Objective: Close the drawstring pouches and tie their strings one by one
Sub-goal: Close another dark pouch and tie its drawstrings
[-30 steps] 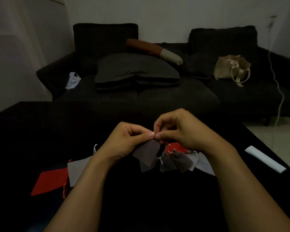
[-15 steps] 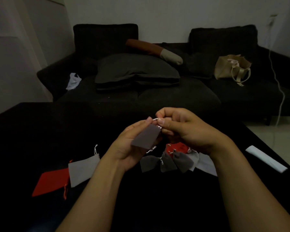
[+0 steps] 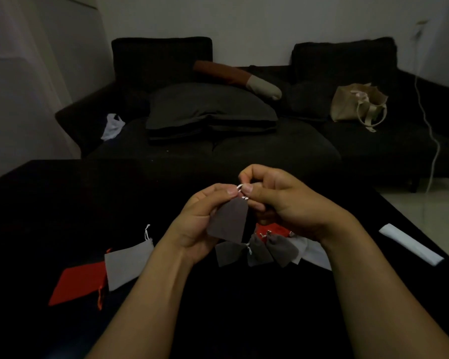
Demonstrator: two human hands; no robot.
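A dark grey pouch [image 3: 230,220] hangs above the black table [image 3: 62,203], held at its gathered top. My left hand [image 3: 197,224] pinches the neck from the left. My right hand [image 3: 280,203] pinches the white string [image 3: 240,188] at the top, thumb and forefinger together. Below the hands lie several closed grey pouches [image 3: 257,250] with a red pouch [image 3: 272,229] and a white one [image 3: 314,252] behind them. At the left lie a flat light grey pouch [image 3: 127,263] and a flat red pouch [image 3: 78,283].
A white folded strip [image 3: 410,244] lies near the table's right edge. Behind the table stands a dark sofa [image 3: 270,149] with cushions, a beige tote bag [image 3: 358,104] and a white plastic bag [image 3: 112,125]. A white cable [image 3: 430,125] hangs at the right wall.
Both hands have lifted the dark grey pouch higher off the table. The left palm has turned up behind the pouch, and the right fingers now work the white string loop at its top.
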